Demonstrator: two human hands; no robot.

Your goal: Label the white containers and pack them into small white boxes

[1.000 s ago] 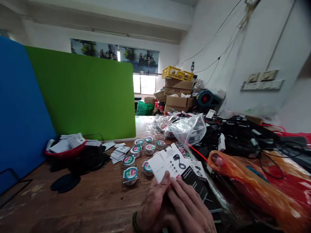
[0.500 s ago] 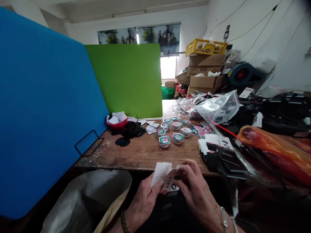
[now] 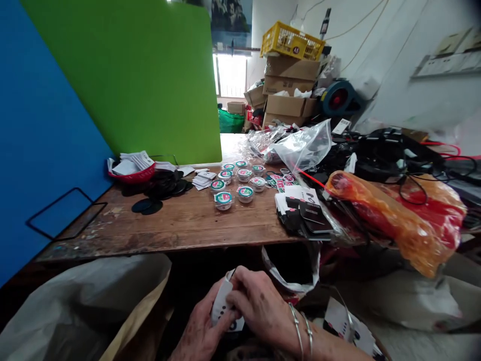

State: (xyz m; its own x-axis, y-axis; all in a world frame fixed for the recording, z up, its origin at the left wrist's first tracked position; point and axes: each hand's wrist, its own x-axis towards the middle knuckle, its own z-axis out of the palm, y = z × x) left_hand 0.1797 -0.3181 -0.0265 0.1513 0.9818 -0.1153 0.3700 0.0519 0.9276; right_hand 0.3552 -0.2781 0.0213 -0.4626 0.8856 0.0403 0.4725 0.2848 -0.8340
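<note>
Head view: both hands are below the near edge of the wooden workbench [image 3: 180, 230]
Printed card [image 3: 221, 303]: white with dark dots, curved between the hands, short of the workbench
Left hand [image 3: 201, 323]: grasping the printed card, thumb across its face
Right hand [image 3: 259, 301]: bent fingers pinching the card's upper part; fingertips partly hidden
Card risk: uneven finger pressure could crease it; a loose pinch could drop it into the dark gap under the workbench
Card pile [image 3: 287, 213]: at the workbench's front edge, right of middle; a sleeve brushing its uneven stack could, I judge, topple it
Labelled clear tubs [image 3: 245, 194]: mid-workbench
Red basket [image 3: 137, 177]: workbench's left side, holding white slips
Yellow crate [image 3: 291, 42]: atop cartons [image 3: 289, 105] beyond the workbench
</note>
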